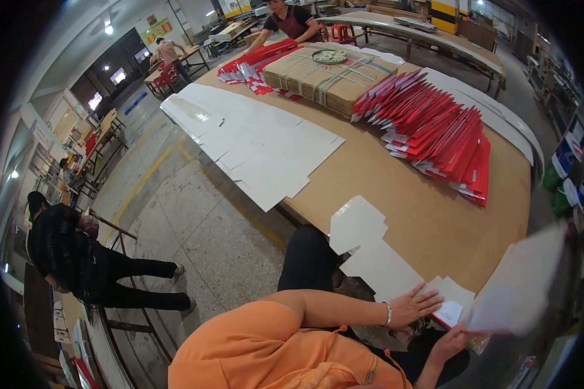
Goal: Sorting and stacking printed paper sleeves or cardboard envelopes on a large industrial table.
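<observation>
My left hand [414,307] lies with its fingers stretched out at the near edge of the table, on a die-cut white cardboard sheet [383,269]. Just right of its fingertips is a small white panel [449,312] with a red edge. My right hand [450,343] is closed on the lower edge of a white sheet [522,285], which stands raised over the table's right corner and is smeared by motion. Whether this raised sheet joins the red-edged panel I cannot tell.
A fanned row of red-and-white folded pieces [435,129] lies across the brown tabletop [363,178]. Behind stands a strapped cardboard stack [324,74] with a round dish [329,57] on it. Large white sheets [253,139] overhang the left edge. A co-worker [292,19] handles red pieces opposite.
</observation>
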`<state>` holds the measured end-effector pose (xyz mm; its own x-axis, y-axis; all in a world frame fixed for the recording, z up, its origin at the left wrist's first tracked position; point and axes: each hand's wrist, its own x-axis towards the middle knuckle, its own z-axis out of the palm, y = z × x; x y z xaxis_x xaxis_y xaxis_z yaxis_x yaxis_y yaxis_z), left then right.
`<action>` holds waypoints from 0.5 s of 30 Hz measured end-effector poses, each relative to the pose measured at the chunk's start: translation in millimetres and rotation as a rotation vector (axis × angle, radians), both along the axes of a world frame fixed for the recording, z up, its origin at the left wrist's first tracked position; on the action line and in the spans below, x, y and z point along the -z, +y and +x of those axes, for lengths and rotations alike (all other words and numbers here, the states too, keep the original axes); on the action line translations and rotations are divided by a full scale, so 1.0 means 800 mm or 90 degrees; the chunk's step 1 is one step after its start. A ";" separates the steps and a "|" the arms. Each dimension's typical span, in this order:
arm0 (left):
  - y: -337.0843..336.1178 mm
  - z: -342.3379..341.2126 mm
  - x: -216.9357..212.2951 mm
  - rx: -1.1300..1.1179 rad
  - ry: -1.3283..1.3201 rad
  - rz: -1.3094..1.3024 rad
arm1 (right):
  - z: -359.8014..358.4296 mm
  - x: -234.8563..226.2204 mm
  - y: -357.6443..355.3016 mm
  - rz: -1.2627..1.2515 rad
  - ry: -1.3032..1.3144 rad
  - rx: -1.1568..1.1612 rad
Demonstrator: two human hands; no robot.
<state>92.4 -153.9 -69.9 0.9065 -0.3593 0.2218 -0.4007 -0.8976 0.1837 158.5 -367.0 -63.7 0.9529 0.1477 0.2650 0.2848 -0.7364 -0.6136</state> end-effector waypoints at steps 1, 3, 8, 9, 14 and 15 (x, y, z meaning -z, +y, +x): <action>-0.006 0.007 -0.001 0.027 0.055 -0.045 | -0.002 -0.012 0.026 0.055 -0.218 -0.083; -0.005 0.011 -0.003 0.070 0.226 -0.180 | 0.017 -0.031 0.039 -0.092 -0.290 -0.243; 0.112 -0.078 -0.008 -0.033 0.115 -0.165 | 0.057 -0.019 0.022 -0.214 -0.250 -0.291; 0.142 -0.086 -0.003 -0.067 0.090 -0.147 | 0.061 -0.020 0.020 -0.196 -0.218 -0.296; 0.215 -0.086 -0.043 -0.055 0.001 -0.253 | 0.073 -0.020 0.019 -0.168 -0.154 -0.304; 0.225 -0.079 -0.048 -0.022 0.040 -0.271 | 0.077 -0.020 0.020 -0.169 -0.142 -0.295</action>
<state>28.9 26.2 -31.2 0.9329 -0.2176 0.2871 -0.3482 -0.7489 0.5639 220.3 -350.8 -47.3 0.6976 0.6256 0.3493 0.7161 -0.6239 -0.3129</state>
